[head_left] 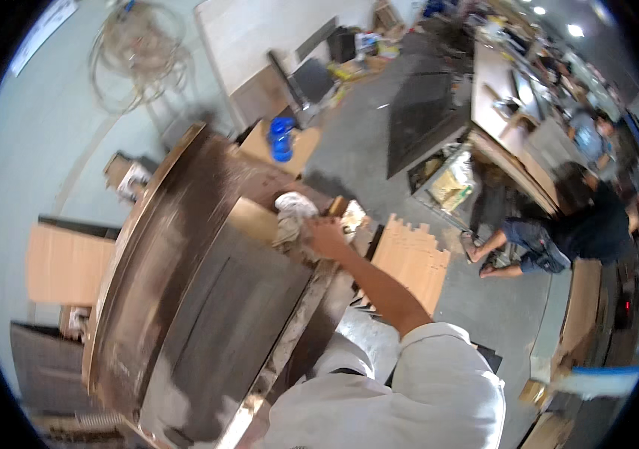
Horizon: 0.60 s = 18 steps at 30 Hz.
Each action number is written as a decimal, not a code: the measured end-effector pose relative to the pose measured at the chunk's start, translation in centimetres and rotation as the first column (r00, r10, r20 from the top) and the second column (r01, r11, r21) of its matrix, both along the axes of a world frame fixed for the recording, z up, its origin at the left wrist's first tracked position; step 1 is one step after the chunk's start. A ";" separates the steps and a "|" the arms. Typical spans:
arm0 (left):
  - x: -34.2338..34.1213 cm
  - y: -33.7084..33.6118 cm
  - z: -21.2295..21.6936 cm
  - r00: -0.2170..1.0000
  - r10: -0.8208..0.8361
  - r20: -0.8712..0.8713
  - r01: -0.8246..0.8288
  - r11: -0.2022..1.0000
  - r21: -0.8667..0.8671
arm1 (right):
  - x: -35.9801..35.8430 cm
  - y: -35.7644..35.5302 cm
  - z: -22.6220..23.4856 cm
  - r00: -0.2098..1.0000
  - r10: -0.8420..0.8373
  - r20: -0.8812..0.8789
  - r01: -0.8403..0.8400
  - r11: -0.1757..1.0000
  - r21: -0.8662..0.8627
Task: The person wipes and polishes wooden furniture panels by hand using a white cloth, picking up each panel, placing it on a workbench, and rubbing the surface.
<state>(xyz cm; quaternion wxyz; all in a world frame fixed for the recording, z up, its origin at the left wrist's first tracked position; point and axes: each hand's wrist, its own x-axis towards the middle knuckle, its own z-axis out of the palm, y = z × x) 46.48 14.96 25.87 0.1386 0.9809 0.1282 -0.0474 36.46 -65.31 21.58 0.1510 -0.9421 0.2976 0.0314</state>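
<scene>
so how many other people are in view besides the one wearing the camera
2: one crouching person on the floor at right, another person farther back by the bench. More may be hidden in the clutter.

We wear a white, loose-fitting cloth shirt whose rolled-up white sleeve (443, 359) ends in a folded cuff at lower centre-right of the frame. Beyond it our forearm is bare down to the bare, ringless right hand (325, 238).
</scene>
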 end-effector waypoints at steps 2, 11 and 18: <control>0.5 0.3 0.1 0.990 -0.078 0.116 0.068 0.994 0.087 | -1.8 -3.3 -2.2 0.986 -0.128 -0.110 0.152 0.957 0.249; -5.9 14.3 -2.6 0.938 0.182 0.296 -0.183 0.983 -0.024 | 2.2 -2.3 4.8 0.594 -0.558 0.579 0.289 0.821 0.493; -0.5 8.3 -5.7 0.778 0.609 0.153 -0.471 0.728 -0.498 | 15.7 25.0 11.2 0.876 -0.084 0.475 -0.280 0.712 0.643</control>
